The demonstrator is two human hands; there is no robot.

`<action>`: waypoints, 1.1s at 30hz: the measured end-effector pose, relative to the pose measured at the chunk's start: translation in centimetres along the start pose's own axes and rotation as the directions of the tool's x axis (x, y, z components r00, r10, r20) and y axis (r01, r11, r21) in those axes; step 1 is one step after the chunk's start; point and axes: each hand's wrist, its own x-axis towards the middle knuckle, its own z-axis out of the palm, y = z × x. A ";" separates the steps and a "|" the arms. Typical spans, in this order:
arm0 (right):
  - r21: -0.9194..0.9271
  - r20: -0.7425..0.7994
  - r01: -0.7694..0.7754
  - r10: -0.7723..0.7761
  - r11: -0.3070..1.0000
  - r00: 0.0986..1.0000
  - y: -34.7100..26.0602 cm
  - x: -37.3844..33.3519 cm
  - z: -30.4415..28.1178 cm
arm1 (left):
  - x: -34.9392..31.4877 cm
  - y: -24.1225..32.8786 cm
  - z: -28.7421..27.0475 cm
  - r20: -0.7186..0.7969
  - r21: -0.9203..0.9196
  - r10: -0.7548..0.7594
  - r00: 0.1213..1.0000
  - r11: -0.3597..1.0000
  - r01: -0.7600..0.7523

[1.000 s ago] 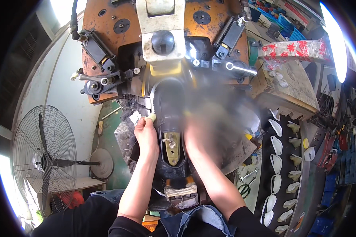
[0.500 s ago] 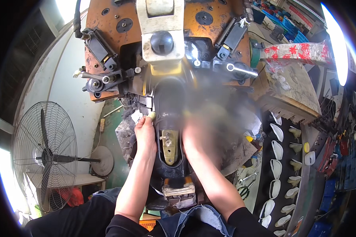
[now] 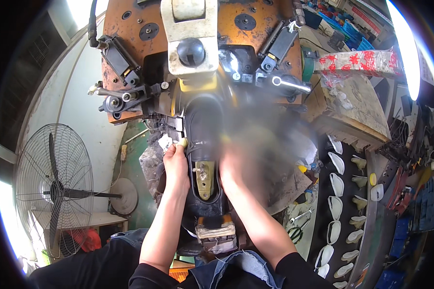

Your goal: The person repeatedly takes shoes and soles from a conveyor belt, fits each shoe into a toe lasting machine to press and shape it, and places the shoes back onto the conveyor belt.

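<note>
White machine arm (image 3: 193, 30) and black shoe (image 3: 205, 125): slightly further left in the frame than half a second ago, probably through a small movement of the head-worn camera.
Shoe position: centre of the frame, toe end upward just below the machine arm, heel opening toward the lower edge.
Shoe handling: probably stiff and fairly weighty with the yellow-green last (image 3: 205, 182) inside; smooth, perhaps slippery, likely more pliant at the edges; not fragile.
Shoe hold: best along both sides behind the toe, clear of the machine arm.
Left hand (image 3: 176, 166): curled, thumb in a pale yellow cover (image 3: 183, 142) at the shoe's left edge; clamped or merely resting, cannot tell.
Right hand (image 3: 232, 166): at the shoe's right side, fingertips lost in grey blur; apart or clamped, cannot tell.
Both hands: much the same places beside the shoe as earlier.
</note>
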 end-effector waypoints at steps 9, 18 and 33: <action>-0.015 -0.008 -0.073 0.073 0.997 0.997 -0.7 -0.3 0.3 | -0.2 0.9 0.7 -0.023 -0.087 -0.053 0.998 0.995 0.051; 0.022 0.018 -0.061 0.061 0.998 0.998 0.1 -1.3 -0.2 | -1.8 -0.6 -0.8 -0.047 0.100 -0.092 0.995 0.990 0.096; -0.174 -0.015 0.073 -0.077 0.982 0.997 0.2 -1.4 -0.8 | -1.6 -1.5 -1.0 -0.027 -0.049 -0.014 1.000 0.999 0.012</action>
